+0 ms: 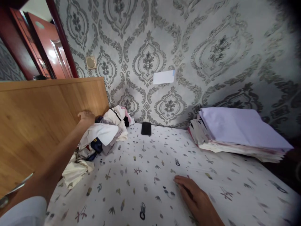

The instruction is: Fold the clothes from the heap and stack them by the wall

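Observation:
My left hand [87,117] reaches to the back edge of a heap of crumpled clothes [105,133], close to the wooden board; its fingers are bent, and whether they hold anything is unclear. White, cream, dark blue and pink pieces show in the heap. Over the patterned bed sheet [141,175], my right hand [194,196] is held with its fingers slightly curved and nothing visible in it. At the right lies a stack of folded cloth [244,130] with a smooth lilac piece on top.
A black phone-like object [146,128] lies on the sheet near the wall. The wooden board [47,122] rises along the left side. A white paper [164,77] and a switch [91,62] are on the patterned wall. A red door [50,47] stands behind the board.

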`<move>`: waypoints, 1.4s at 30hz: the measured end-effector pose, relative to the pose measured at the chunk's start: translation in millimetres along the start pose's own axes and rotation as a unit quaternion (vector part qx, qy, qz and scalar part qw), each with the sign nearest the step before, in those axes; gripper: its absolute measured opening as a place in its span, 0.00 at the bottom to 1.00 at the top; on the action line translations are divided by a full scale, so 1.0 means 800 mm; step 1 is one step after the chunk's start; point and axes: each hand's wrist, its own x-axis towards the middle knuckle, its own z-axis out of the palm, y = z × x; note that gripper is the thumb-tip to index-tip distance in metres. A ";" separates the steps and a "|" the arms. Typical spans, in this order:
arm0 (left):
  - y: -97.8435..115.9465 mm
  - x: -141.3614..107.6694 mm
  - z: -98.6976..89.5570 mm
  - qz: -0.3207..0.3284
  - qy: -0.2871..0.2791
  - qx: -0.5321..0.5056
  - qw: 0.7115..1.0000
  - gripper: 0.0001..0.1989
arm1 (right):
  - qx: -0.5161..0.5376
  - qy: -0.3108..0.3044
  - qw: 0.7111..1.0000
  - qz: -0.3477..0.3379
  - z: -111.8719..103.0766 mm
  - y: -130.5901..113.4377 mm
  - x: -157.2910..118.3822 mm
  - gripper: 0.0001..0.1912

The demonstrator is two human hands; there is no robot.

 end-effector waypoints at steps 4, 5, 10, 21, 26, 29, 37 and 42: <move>0.021 0.047 0.026 -0.006 0.007 -0.010 1.000 0.15 | -0.014 -0.002 1.000 -0.003 0.002 0.010 0.000 0.19; 0.031 0.055 0.036 0.001 0.004 -0.020 1.000 0.16 | -0.020 0.000 1.000 -0.004 0.001 0.010 -0.001 0.20; 0.072 0.071 0.083 -0.009 0.013 -0.083 0.996 0.13 | -0.045 -0.006 0.999 0.014 -0.001 0.006 -0.002 0.18; 0.079 0.112 -0.128 -0.001 0.271 -0.437 0.858 0.12 | -0.010 0.000 1.000 0.027 -0.003 0.004 -0.001 0.19; 0.140 -0.009 -0.096 0.319 0.079 -0.645 0.690 0.16 | 0.143 0.023 0.983 0.116 -0.009 -0.016 0.008 0.25; 0.163 -0.092 -0.004 0.465 -0.235 -0.436 0.734 0.09 | 0.307 0.064 0.928 0.202 -0.015 -0.025 0.010 0.33; 0.180 -0.233 0.102 0.417 -0.253 -0.352 0.799 0.14 | 0.405 0.069 0.876 0.254 -0.019 -0.036 0.003 0.25; 0.210 -0.299 0.074 0.438 -0.141 -0.360 0.811 0.19 | 0.447 0.068 0.851 0.267 -0.018 -0.042 0.004 0.21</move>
